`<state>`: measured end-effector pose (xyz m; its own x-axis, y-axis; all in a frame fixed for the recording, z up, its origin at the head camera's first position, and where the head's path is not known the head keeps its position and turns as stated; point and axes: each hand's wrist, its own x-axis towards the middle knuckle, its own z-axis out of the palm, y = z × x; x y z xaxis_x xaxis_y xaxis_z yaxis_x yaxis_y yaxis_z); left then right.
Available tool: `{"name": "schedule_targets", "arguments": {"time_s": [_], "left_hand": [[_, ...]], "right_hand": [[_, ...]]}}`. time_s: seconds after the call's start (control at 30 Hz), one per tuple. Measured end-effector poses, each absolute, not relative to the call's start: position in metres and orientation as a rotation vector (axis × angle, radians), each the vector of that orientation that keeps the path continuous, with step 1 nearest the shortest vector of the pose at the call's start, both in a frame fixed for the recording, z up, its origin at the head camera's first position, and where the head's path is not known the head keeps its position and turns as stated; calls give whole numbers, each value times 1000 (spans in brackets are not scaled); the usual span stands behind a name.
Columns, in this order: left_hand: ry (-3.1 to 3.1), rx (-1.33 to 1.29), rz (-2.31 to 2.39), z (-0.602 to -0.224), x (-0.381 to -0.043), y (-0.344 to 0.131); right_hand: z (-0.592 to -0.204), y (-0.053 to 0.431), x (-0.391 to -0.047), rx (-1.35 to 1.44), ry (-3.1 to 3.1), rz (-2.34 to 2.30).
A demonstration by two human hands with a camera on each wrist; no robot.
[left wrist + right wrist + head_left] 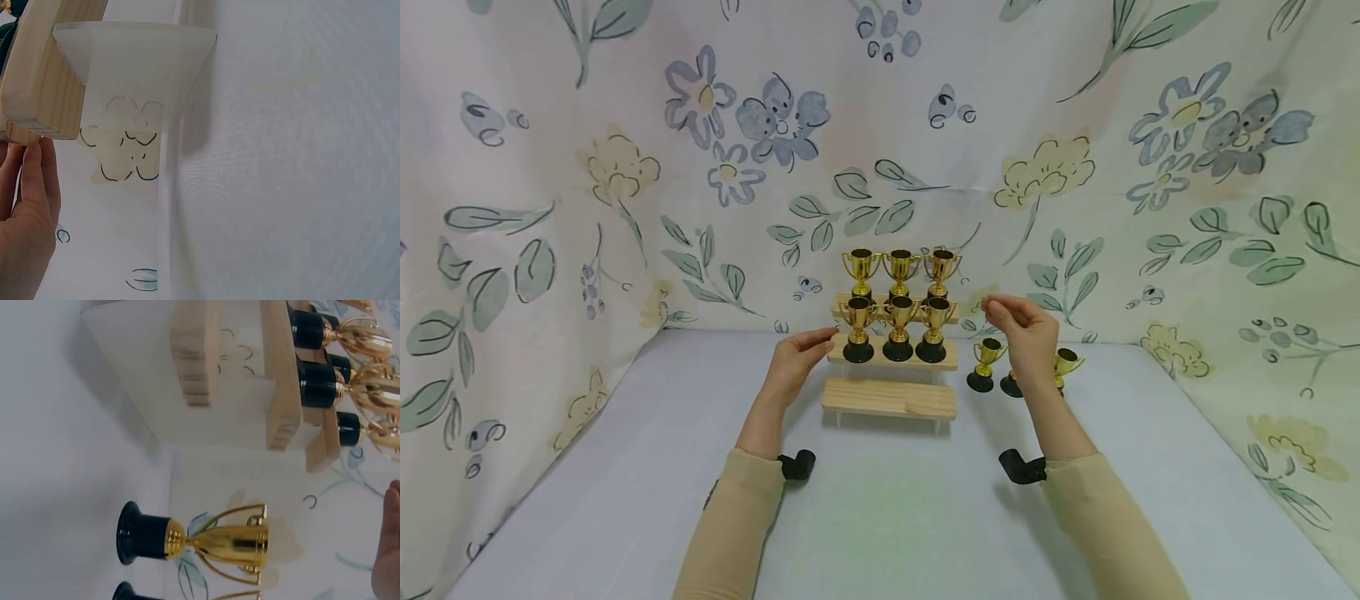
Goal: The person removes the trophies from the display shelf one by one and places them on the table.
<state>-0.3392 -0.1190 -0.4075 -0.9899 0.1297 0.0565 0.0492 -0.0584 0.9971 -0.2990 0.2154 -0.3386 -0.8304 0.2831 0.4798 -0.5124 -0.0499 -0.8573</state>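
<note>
A three-step wooden stand [889,398] on clear supports stands mid-table. Small gold trophy cups on black bases fill its upper two steps, three to each; one is the front-row left cup [858,329]. The lowest step is bare. At the left end of the middle step is my left hand [797,362], fingers nearly straight with the tips at the wood; in the left wrist view this hand [30,200] lies against the plank's end. To the right of the stand my right hand [1030,337] is raised, fingers loosely bent and nothing visible in them.
Three more trophies stand on the white table [880,517] right of the stand, including the nearest cup [985,365]; my right hand and forearm partly cover the others. A floral cloth [895,100] hangs behind and at both sides. Each wrist carries a black camera mount [1022,467].
</note>
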Motion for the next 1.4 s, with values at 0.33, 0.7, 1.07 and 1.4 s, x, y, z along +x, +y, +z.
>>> {"name": "schedule_targets", "arguments": {"time_s": [0.33,0.7,1.07,1.4], "left_hand": [[2114,190,2240,-408,-341,-119],[2109,186,2234,-408,-341,-119],[2116,182,2232,-407,-340,-118],[2118,190,2234,-406,-339,-118]], "right_hand": [[-341,201,-307,255,-1788,1907],[-340,189,-313,191,-1821,2008],[-345,183,-317,186,-1844,2014],[-345,180,-315,169,-1856,2005]]}}
